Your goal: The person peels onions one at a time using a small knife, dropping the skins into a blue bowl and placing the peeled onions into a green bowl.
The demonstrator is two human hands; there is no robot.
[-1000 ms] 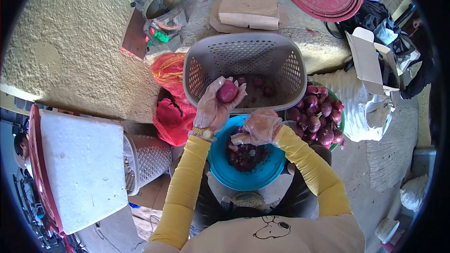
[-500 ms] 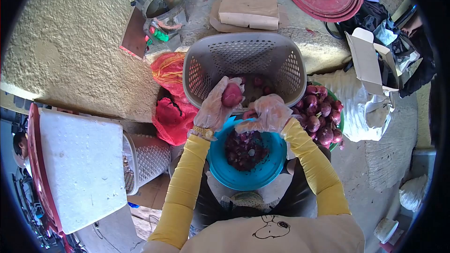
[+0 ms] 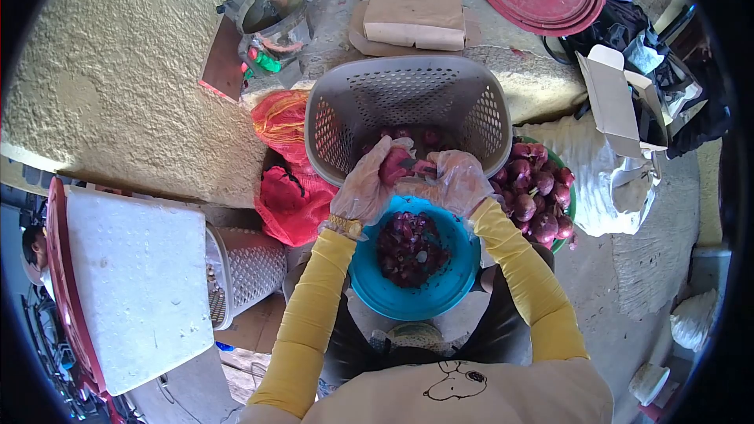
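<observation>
Gloved in clear plastic, my left hand [image 3: 366, 184] is closed around a red onion [image 3: 393, 166] at the near rim of the grey-brown basket. My right hand [image 3: 459, 180], gloved alike, meets it from the right. Its fingers close on what looks like a small knife [image 3: 425, 169] with a pinkish handle, its dark blade against the onion; the fingers partly hide it. Below both hands, a blue basin [image 3: 456, 286] holds dark red onion skins [image 3: 411, 250]. Several onions lie at the bottom of the perforated basket [image 3: 408, 64].
Red onions [image 3: 542, 188] fill a green-rimmed container on the right, beside a white sack [image 3: 577, 149]. A red mesh bag [image 3: 290, 196] lies left of the basket. Farther left stand another basket [image 3: 255, 267] and a white foam slab [image 3: 137, 283]. Cardboard [image 3: 415, 16] lies behind.
My right hand has risen and brought the small knife against the onion. The left hand has turned the onion toward it, over the basket's near rim.
</observation>
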